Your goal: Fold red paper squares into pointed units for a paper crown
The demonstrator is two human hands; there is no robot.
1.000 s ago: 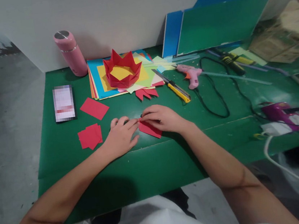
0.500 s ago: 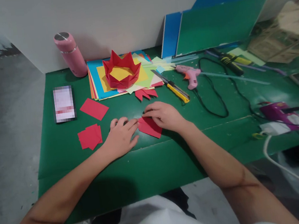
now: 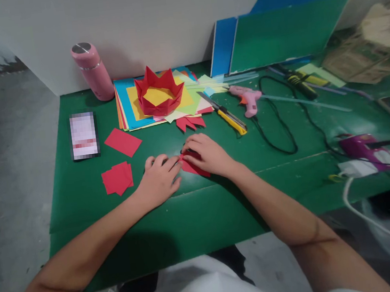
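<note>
A partly folded piece of red paper point(image 3: 195, 167) lies on the green table between my hands. Its left corner is pinned by the fingertips of my left hand point(image 3: 159, 179), whose thumb stands apart on the table. My right hand point(image 3: 206, 156) closes over the paper's top edge, thumb against curled fingers, and hides much of it. Left of my hands sit a small stack of red paper pieces point(image 3: 117, 178) and a single red rectangle point(image 3: 123, 142). Beyond them, a red folded paper ring with pointed tips point(image 3: 161, 105) rests on coloured sheets point(image 3: 124, 108).
Farther back are folded red pieces point(image 3: 191, 123), a yellow utility knife point(image 3: 230, 119) with its blade out, and a pink glue gun point(image 3: 248, 98) with a black cord. At left stand a pink bottle point(image 3: 95, 75) and a blurred rectangular item point(image 3: 83, 136). A purple power strip point(image 3: 366, 148) lies right.
My right hand has shifted slightly left and now covers more of the red paper. The left hand stays nearly still at the paper's corner.
</note>
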